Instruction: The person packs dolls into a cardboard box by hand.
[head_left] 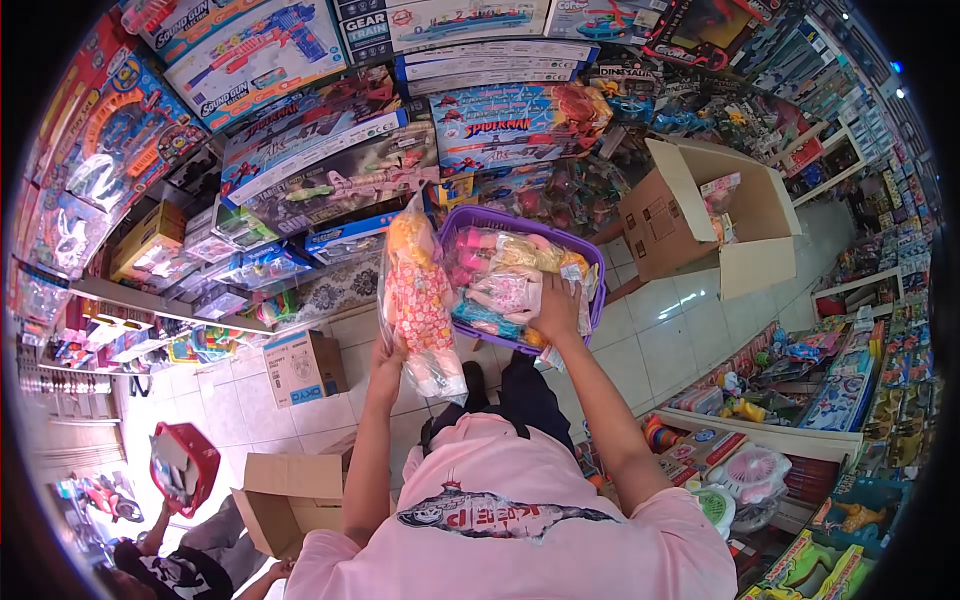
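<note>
My left hand (388,362) is closed on the lower side of a doll in a clear plastic bag (418,300). The bagged doll has yellow hair and an orange-pink flowered dress, and it is held upright beside the left edge of a purple basket (597,255). Several more bagged dolls lie across the basket; one wears a pale pink dress (508,292). Over the basket's right part, my right hand (560,312) reaches in with fingers stretched out on the packed dolls. Its fingertips are partly hard to make out against the plastic.
An open cardboard box (665,225) with packages inside stands right of the basket. Behind are stacked toy boxes (520,125). On the tiled floor is a closed carton (305,368); another open carton (290,480) is nearer. At lower left, a person holds a red object (185,468).
</note>
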